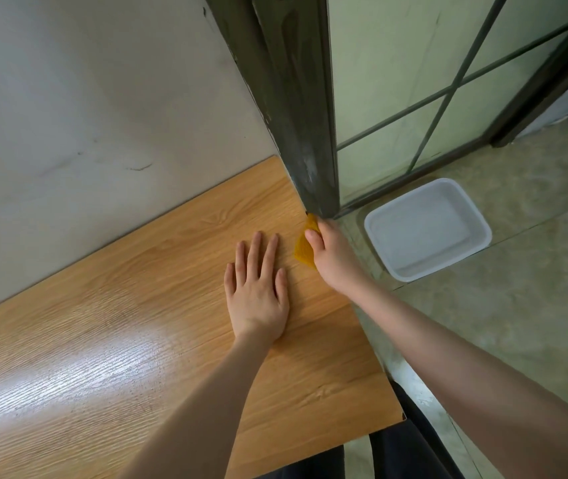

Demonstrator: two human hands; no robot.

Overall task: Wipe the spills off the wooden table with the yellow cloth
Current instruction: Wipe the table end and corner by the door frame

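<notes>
The yellow cloth (305,248) sits bunched in your right hand (332,255), fingers clamped on it, at the table (102,340) edge — your left hand (258,299), fingers spread, lies flat, likely bracing you.

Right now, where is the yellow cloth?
The yellow cloth is bunched in the right hand at the wooden table's right edge, beside the dark door frame, just right of the flat left hand.

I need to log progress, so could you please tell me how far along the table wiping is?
Looks done: the table shows no visible spills, only glare. In hand: the right hand has the yellow cloth in its grip at the far right edge, while the left hand lies flat. Left: perhaps that last corner.
</notes>
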